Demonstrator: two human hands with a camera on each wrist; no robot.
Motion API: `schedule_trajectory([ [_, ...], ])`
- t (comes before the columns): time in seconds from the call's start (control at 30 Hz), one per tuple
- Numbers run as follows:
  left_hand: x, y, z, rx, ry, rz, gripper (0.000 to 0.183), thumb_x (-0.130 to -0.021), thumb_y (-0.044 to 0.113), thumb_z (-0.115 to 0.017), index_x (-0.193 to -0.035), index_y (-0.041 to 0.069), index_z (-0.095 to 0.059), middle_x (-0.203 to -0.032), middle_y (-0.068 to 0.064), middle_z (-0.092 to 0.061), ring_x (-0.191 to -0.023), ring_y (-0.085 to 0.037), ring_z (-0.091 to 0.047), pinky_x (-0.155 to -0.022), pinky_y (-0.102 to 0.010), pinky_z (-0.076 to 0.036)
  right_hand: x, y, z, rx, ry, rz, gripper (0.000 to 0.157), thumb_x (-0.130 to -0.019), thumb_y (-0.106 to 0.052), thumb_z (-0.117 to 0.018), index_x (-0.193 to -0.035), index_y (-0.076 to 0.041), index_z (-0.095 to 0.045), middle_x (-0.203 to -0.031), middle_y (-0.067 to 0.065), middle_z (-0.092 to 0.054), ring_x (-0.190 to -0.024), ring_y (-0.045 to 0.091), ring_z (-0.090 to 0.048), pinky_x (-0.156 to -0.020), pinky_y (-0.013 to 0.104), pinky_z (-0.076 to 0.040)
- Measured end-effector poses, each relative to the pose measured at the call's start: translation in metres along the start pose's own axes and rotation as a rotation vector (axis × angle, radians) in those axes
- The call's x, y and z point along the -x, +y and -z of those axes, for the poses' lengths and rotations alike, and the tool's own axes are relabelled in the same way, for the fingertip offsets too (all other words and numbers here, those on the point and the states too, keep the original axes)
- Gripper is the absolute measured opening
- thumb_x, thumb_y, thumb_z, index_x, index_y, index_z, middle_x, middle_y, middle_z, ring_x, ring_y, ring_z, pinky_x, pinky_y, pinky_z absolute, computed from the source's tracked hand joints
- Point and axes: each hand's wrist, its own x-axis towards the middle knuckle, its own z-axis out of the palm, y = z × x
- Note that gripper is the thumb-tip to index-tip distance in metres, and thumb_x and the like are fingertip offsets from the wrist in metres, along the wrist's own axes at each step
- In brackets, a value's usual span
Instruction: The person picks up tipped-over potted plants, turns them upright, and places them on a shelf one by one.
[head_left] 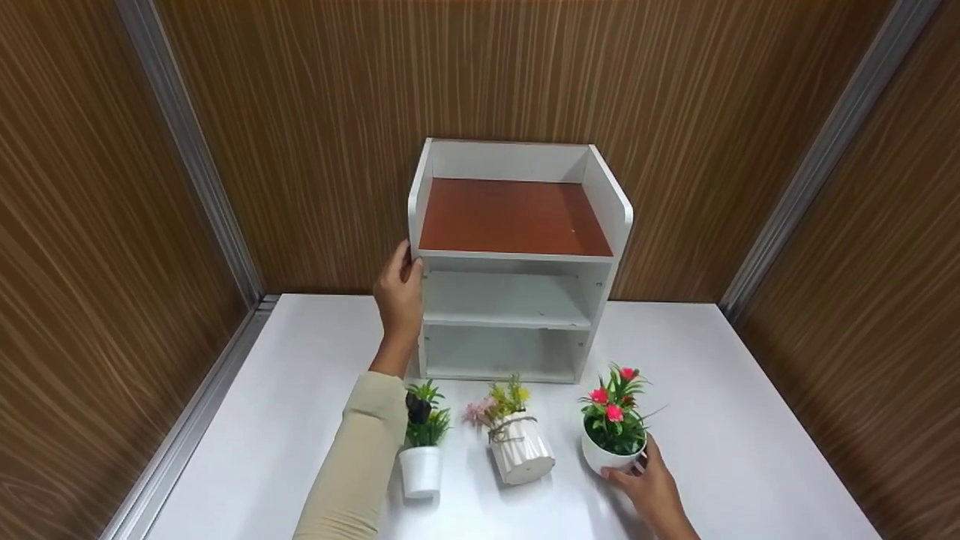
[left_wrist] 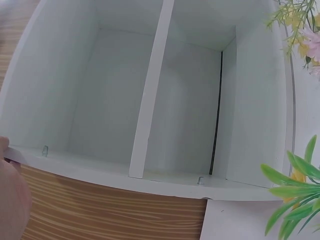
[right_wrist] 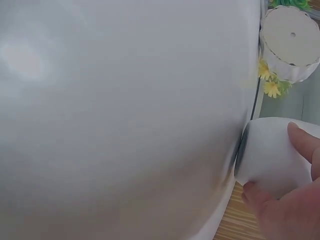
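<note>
A white shelf unit point(head_left: 517, 255) with a reddish-brown top stands against the back wall. My left hand point(head_left: 400, 296) grips the edge of its left side panel; the left wrist view shows the fingertips at the panel edge beside the shelf's bare compartments point(left_wrist: 185, 110). At the lower right of the head view, my right hand point(head_left: 651, 484) holds a round white pot point(head_left: 607, 456) with red flowers point(head_left: 615, 412) and green leaves. Curled round this pot point(right_wrist: 275, 155) in the right wrist view are thumb and fingers.
Left of centre, a potted plant point(head_left: 422, 472) in a small white pot is partly behind the left sleeve. Beside it, a ribbed white pot point(head_left: 523, 454) tied with twine, with pink and yellow flowers, leans on the white table point(head_left: 720, 420). Wood-patterned walls point(head_left: 315, 112) enclose the table.
</note>
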Motion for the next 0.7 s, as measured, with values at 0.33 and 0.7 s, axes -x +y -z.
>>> schedule_trajectory([
  [0.33,-0.0014,-0.0028,-0.0017,-0.001,0.002,0.0,0.043,-0.101,0.011,-0.062,-0.143,0.004,-0.055,-0.141,-0.013,-0.061,-0.13,-0.02,-0.058,-0.103,-0.026,-0.051,-0.0011,0.006,0.0009,-0.017,-0.025,-0.005,0.109,-0.077,-0.009,-0.087,-0.156,0.007,-0.013,-0.151,0.04,-0.033,-0.138,0.053,-0.04,-0.112,0.054,-0.042],
  [0.7,-0.0006,-0.0018,-0.0015,0.001,0.004,0.002,0.043,-0.101,0.01,-0.062,-0.143,0.003,-0.055,-0.141,-0.012,-0.061,-0.13,-0.021,-0.059,-0.104,-0.029,-0.051,-0.0015,0.0062,0.0026,-0.059,-0.032,-0.029,0.112,-0.077,-0.011,-0.088,-0.157,0.004,-0.012,-0.154,0.039,-0.03,-0.14,0.053,-0.038,-0.112,0.053,-0.042],
])
